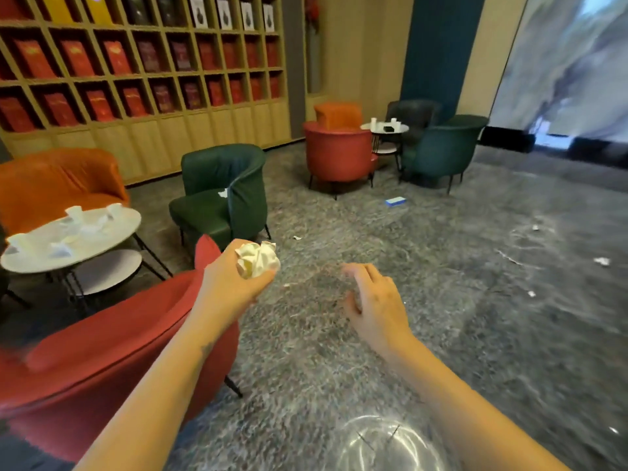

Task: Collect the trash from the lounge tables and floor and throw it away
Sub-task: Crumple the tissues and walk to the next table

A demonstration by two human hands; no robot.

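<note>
My left hand [231,283] grips a ball of crumpled white paper [258,259], held out over the floor beside a red armchair. My right hand [377,300] hangs to its right with the fingers loosely curled and nothing in it. White cups and paper scraps [81,222] litter the round white table [40,258] at the left. A scrap lies on the green armchair's seat [222,193]. On the grey floor lie a blue-and-white box [396,200] and small white scraps [601,261], one near the green chair [297,237]. Cups [384,123] stand on the far round table [385,129].
A red armchair [102,362] stands close at my left, an orange one [61,185] behind the near table, a green one [221,195] past it. Far chairs ring the second table: red [339,154], dark green [441,147]. A shelf wall [136,62] runs along the left.
</note>
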